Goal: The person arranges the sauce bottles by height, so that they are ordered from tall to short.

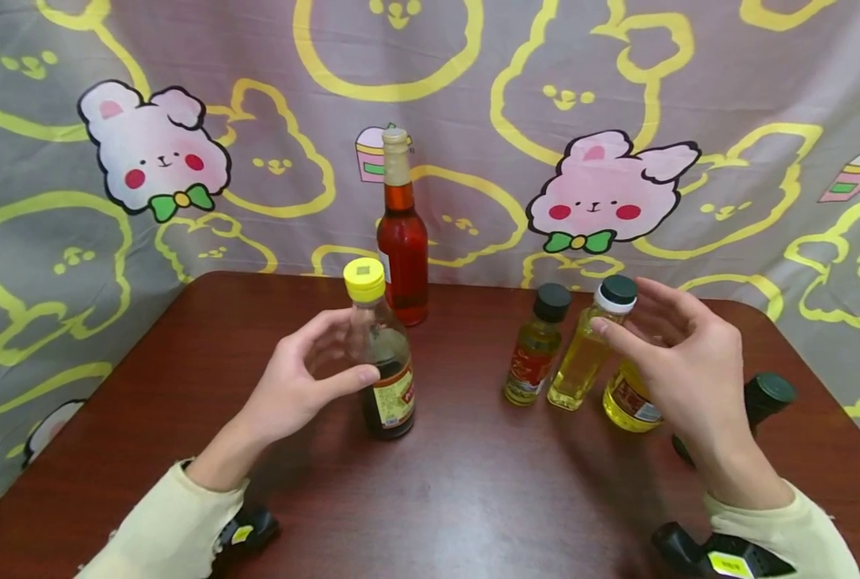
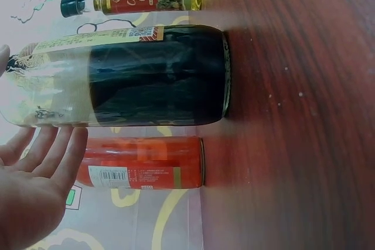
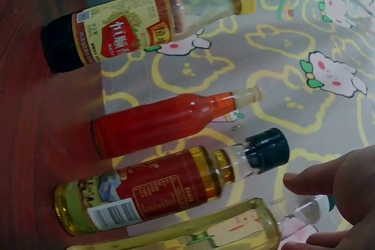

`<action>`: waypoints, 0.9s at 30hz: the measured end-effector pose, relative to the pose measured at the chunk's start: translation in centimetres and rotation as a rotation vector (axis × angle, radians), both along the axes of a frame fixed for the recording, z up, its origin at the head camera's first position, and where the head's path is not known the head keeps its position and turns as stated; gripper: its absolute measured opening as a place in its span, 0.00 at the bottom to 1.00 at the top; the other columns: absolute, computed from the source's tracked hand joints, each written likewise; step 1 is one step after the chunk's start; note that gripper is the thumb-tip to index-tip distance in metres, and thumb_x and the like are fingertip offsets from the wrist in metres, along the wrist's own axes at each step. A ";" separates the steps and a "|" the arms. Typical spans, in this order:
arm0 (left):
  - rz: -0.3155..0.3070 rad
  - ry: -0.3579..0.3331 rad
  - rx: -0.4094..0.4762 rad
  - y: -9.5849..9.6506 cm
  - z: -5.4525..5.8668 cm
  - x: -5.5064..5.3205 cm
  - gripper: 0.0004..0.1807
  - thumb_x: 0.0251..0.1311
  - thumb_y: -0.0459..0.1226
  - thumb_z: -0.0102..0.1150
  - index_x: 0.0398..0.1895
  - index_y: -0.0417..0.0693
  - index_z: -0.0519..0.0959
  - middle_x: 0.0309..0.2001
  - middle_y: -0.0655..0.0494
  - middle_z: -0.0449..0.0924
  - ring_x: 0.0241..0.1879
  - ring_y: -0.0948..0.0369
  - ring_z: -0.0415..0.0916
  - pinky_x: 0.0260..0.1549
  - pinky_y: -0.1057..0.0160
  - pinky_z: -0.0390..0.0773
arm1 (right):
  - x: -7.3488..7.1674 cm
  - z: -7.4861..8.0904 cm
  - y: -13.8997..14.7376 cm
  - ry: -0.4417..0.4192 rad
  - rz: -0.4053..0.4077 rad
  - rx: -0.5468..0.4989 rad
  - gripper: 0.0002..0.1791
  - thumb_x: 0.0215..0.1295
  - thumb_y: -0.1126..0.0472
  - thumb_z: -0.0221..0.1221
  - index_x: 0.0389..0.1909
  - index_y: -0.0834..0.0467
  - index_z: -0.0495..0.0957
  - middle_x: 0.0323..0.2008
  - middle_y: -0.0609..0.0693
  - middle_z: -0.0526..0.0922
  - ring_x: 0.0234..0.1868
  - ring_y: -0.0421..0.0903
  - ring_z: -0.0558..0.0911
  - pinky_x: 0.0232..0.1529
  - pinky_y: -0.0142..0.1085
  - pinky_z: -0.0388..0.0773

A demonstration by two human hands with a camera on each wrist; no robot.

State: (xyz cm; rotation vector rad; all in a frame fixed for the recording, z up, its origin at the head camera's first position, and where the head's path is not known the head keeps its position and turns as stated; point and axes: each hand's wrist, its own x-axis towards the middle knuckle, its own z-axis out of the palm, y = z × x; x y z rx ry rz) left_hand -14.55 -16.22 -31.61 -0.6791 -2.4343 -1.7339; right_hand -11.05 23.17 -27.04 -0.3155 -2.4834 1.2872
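Head view: mid-frame, the left hand is pinching a dark bottle; at right, the right hand is curving round an oil bottle, maybe pinching, can't tell.

The dark-sauce bottle is gleaming like smooth glass, its label looking papery, its yellow cap glossy plastic. The square oil bottle is looking smooth and glassy. The wood-grained bench is shining; the backdrop is looking like matt, creased cloth.
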 end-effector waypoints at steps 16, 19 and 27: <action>-0.013 -0.025 -0.011 0.2 0.1 -0.3 0.34 0.61 0.34 0.75 0.71 0.47 0.75 0.59 0.49 0.84 0.56 0.61 0.81 0.61 0.71 0.80 | -0.4 -1.0 0.0 0.015 0.007 0.086 0.34 0.67 0.45 0.72 0.71 0.52 0.78 0.63 0.55 0.86 0.59 0.42 0.86 0.53 0.18 0.80; -0.013 -0.024 -0.014 0.2 0.1 -0.4 0.34 0.61 0.33 0.75 0.71 0.47 0.75 0.58 0.49 0.84 0.56 0.61 0.81 0.60 0.71 0.80 | -0.5 -1.1 0.0 0.030 0.013 0.106 0.32 0.68 0.46 0.72 0.69 0.54 0.79 0.63 0.56 0.87 0.61 0.50 0.86 0.55 0.20 0.81; 0.000 -0.014 -0.023 -0.1 0.2 0.1 0.35 0.57 0.31 0.77 0.69 0.45 0.75 0.57 0.48 0.84 0.54 0.64 0.82 0.59 0.72 0.80 | -0.4 -1.2 -0.3 0.045 0.036 0.124 0.31 0.69 0.47 0.71 0.67 0.57 0.80 0.62 0.59 0.86 0.64 0.59 0.85 0.62 0.44 0.81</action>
